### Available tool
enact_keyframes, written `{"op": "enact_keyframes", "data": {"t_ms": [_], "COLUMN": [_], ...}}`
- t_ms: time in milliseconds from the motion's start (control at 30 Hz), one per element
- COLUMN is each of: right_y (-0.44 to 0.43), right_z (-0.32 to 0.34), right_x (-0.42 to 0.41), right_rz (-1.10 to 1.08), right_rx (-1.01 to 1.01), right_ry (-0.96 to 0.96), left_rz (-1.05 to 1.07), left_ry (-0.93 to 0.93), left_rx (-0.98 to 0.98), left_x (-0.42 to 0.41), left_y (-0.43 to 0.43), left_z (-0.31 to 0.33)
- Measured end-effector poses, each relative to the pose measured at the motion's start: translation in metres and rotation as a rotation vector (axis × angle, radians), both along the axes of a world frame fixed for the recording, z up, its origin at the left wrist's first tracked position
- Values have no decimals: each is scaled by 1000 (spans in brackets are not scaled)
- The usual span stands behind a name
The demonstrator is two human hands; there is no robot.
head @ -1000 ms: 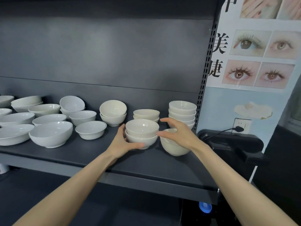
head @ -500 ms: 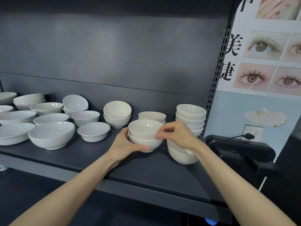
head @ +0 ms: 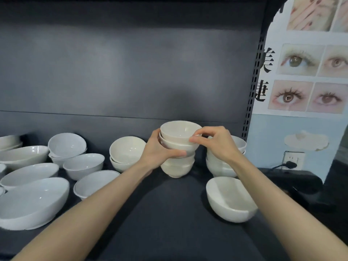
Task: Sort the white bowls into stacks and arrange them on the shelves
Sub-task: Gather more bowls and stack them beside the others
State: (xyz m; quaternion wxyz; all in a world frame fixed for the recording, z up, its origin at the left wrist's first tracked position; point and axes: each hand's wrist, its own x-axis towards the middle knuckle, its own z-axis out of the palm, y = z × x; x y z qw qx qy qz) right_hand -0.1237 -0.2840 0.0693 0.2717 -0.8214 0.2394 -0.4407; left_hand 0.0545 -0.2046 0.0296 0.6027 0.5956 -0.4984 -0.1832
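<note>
A dark shelf crowded with white bowls is seen from above. Near its middle, a nested pair of small bowls is held by both hands directly over a short stack of matching bowls, which stands upright on the shelf. The pair is cupped from its left side by the left hand, with the fingers curled behind the lower bowl and the thumb pressed across its front. The rim of the upper bowl is pinched on its right side by the right hand, between thumb and bent fingertips. The pair is held level, mouths up, and appears to be seated on the stack or just above it. The join is hidden by the left hand, so contact cannot be confirmed. The coming move is judged to be straight down, since the stack lies right below the fingers and the left hand is nearer to it. Room is tight on the right, where a taller stack stands just beside, partly hidden by the right wrist, with a post beyond. Leaning bowls are near on the left. Open shelf is found in front, broken only by a lone bowl lying tilted at the front right. Wide bowls are spread at the far left.
</note>
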Motion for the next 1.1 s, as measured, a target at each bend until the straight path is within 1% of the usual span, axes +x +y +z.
{"op": "enact_keyframes", "data": {"t_ms": [167,367,567,733,867,1100], "right_y": [-16,-21,-21,-20,-18,-17], "right_z": [-12,-21,-18,-22,-26,-26], "right_x": [16,25,30,36,39,37], "right_rz": [-94,-160,-192,-199,-219,-198], "right_rx": [6,-14,-42,15,14,48], "right_ry": [-20,35,80,84,119,122], "left_rz": [-37,-20,5,52,43,2], "left_ry": [-17,-34,-42,-48,-48,-22], "left_rx": [40,29,26,67,87,83], "left_x": [14,14,16,19,19,17], "left_y": [-28,-40,-37,-32,-28,-27], "left_z": [-9,-24,-23,-27,-30,-37]}}
